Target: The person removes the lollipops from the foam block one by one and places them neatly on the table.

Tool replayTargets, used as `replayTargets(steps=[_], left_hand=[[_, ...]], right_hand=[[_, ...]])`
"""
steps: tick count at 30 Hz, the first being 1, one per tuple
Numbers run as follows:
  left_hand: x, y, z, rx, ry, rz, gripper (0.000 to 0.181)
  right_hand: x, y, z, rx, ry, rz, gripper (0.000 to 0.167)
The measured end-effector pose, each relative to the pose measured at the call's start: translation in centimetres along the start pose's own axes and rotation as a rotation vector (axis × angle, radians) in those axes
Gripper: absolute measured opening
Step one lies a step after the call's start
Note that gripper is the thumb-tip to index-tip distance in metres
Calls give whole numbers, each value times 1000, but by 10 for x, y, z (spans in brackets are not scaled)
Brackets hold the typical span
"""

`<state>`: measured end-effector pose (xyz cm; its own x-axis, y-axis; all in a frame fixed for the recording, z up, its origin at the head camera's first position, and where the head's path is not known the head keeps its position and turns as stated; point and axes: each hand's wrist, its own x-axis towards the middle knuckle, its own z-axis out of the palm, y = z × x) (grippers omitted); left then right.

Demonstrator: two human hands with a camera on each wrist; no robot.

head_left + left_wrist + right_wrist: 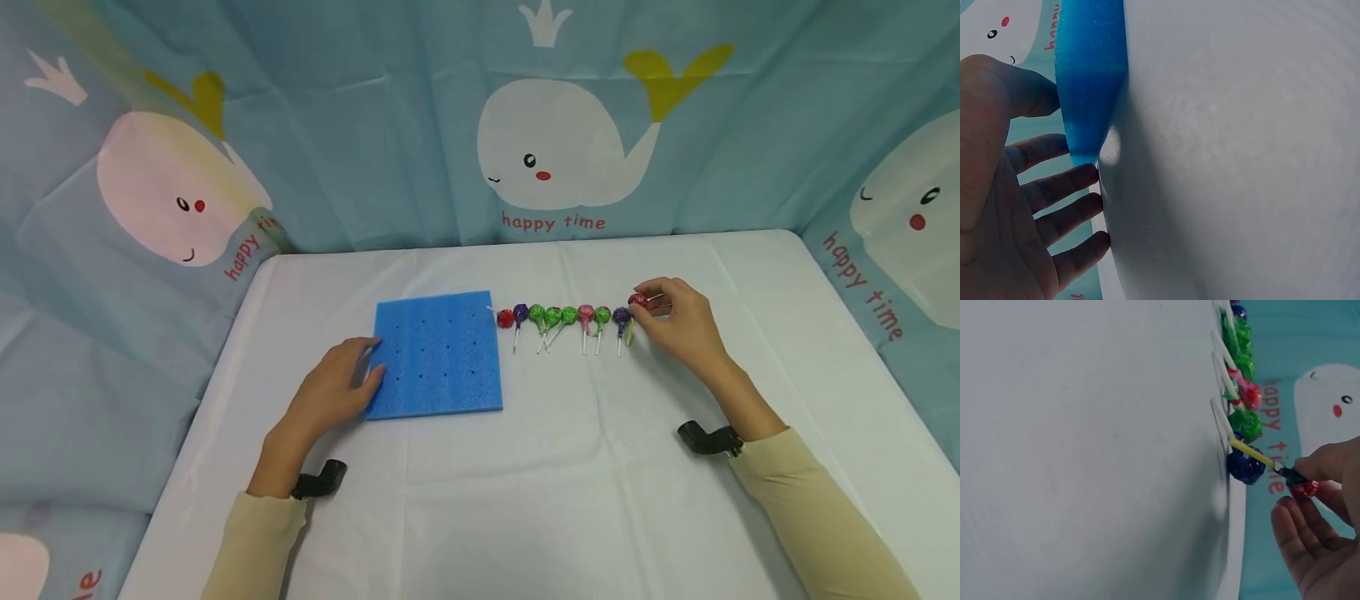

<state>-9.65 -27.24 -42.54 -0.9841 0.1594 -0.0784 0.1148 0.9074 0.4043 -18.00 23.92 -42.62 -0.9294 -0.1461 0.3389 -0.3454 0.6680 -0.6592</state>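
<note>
My right hand (681, 325) pinches a lollipop with a red wrapper (637, 300) and a yellow stick (1250, 454) between thumb and fingers. The held candy is at the right end of a row of wrapped lollipops, close beside a dark purple lollipop (621, 317). Over on the left, my left hand (330, 387) rests against the left edge of a square blue foam board (435, 362) that has rows of small holes. In the left wrist view its thumb and forefinger touch the blue foam board (1092, 81), and the other fingers are extended.
Between board and right hand lie several lollipops: a red one (505, 319) by the board's edge, a purple one (521, 313), green ones (569, 315) and a pink one (586, 313). All are on a white-covered table (525, 500). A whale-print curtain (420, 150) hangs behind.
</note>
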Motion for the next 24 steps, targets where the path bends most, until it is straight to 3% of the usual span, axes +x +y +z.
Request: replayTargets(steps=[12,24], left_hand=[[-1,2,-2,1,0,-5,58],[-3,2,0,2,6,-11,58]], right_hand=[[2,10,-15,-94,-171,83,27],[4,21,-9,-108,-248,88,25]])
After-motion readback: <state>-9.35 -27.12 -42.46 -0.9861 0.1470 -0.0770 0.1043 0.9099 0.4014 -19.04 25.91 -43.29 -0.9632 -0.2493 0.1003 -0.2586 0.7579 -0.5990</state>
